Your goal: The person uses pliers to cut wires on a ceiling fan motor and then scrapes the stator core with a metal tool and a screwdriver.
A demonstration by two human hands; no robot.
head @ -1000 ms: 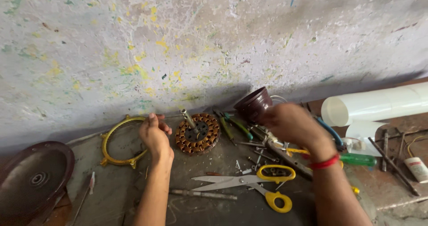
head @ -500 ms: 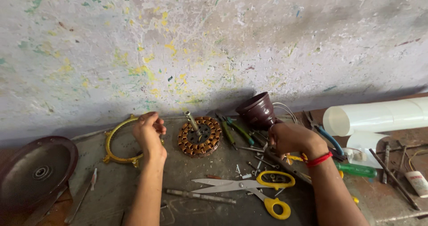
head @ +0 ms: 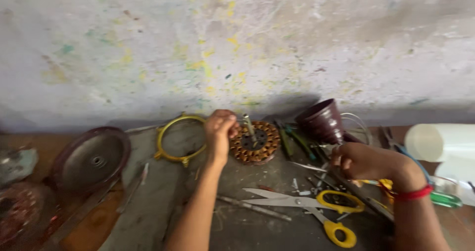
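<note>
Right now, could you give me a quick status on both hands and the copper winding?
Left hand at the copper-wound stator, fingers curled by its shaft. Right hand low among loose tools. Yellow-handled scissors lie just in front.

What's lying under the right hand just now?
The right hand rests on a clutter of thin metal tools, their ends poking out toward the yellow-handled scissors. Which tool the fingers grip, if any, is covered by the hand itself.

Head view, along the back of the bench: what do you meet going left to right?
Dark round cover → yellow ring → left hand → copper-wound stator → dark maroon cup → right hand → white tube.
</note>
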